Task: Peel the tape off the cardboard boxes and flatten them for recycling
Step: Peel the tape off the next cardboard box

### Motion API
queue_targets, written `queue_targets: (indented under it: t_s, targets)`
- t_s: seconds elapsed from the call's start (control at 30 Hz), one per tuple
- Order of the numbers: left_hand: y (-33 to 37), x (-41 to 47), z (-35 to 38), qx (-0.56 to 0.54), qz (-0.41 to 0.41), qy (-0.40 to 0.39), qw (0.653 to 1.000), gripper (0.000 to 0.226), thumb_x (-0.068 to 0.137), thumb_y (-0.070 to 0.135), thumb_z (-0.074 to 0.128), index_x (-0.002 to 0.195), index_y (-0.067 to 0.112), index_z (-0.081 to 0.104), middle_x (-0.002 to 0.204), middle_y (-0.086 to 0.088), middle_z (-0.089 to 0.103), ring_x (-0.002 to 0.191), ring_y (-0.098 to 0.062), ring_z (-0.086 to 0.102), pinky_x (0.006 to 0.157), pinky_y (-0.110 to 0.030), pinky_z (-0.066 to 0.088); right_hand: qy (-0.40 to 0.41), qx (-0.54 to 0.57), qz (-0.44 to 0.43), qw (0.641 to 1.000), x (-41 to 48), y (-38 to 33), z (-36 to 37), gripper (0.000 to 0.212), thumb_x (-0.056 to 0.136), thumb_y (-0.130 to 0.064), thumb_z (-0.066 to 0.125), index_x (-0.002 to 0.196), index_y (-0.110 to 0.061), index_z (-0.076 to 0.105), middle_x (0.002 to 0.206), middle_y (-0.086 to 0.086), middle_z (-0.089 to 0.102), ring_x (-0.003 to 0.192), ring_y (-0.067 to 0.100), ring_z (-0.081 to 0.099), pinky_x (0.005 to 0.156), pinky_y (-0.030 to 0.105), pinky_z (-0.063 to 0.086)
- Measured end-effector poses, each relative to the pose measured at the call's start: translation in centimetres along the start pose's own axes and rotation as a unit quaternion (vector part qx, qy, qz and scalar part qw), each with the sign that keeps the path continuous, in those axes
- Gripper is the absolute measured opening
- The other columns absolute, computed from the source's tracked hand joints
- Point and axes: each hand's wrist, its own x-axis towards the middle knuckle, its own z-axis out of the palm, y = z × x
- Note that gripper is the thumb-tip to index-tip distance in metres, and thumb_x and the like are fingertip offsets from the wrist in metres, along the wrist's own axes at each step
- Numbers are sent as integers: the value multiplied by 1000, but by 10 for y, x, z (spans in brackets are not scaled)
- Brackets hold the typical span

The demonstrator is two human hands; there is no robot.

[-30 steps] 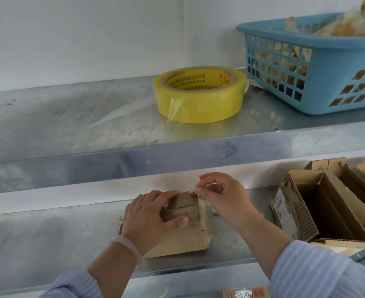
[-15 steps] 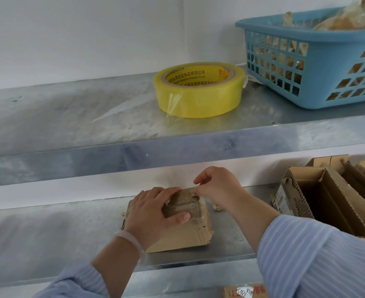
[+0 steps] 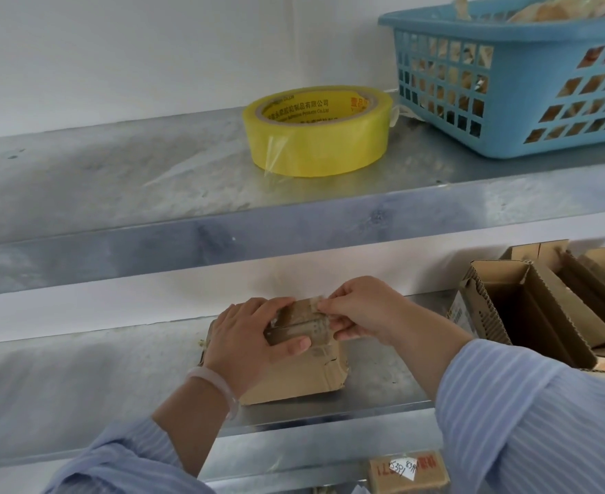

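Observation:
A small brown cardboard box (image 3: 301, 376) sits on the lower metal shelf (image 3: 80, 383). Clear tape (image 3: 315, 310) runs over its top flaps. My left hand (image 3: 247, 344) grips the box from the left, thumb across the front of the flaps and fingers over the top. At the box's top right corner, my right hand (image 3: 361, 308) pinches the tape end between thumb and fingertips. The far side of the box is hidden behind my hands.
Several opened cardboard boxes (image 3: 543, 308) stand on the lower shelf at right. A yellow tape roll (image 3: 318, 133) and a blue plastic basket (image 3: 522, 76) rest on the upper shelf (image 3: 115, 194). A labelled brown parcel (image 3: 408, 472) lies below.
My right hand, raised clear of the box a second ago, dropped to the box's top right corner and now pinches the tape there. My left hand kept its grip.

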Motion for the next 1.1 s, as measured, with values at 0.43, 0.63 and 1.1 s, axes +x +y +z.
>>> queue_targets:
  t_s: [0.43,0.63,1.1]
  targets:
    - [4,7,0,-3,-30,-6,1000,79,64,90,24,128,48,43,122,21,54,112,-10,48,104,-34,36,53,-415,-344,841,-18,0,15,10,95,-28,55,91,-20,56,93,-3,58,82,14,53,73,26,45]
    - [3,6,0,-1,-18,-9,1000,79,66,91,23,130,48,41,122,20,52,112,-10,48,104,-34,36,127,-114,-177,969,-9,7,10,10,87,-30,69,82,-23,64,78,-5,68,71,11,66,66,27,57]
    - [4,3,-1,2,-23,-12,1000,83,65,92,22,132,46,40,126,19,51,114,-11,47,104,-36,35,51,-184,-160,968,-16,15,0,37,73,-9,74,95,-33,55,79,1,68,71,18,68,72,37,60]
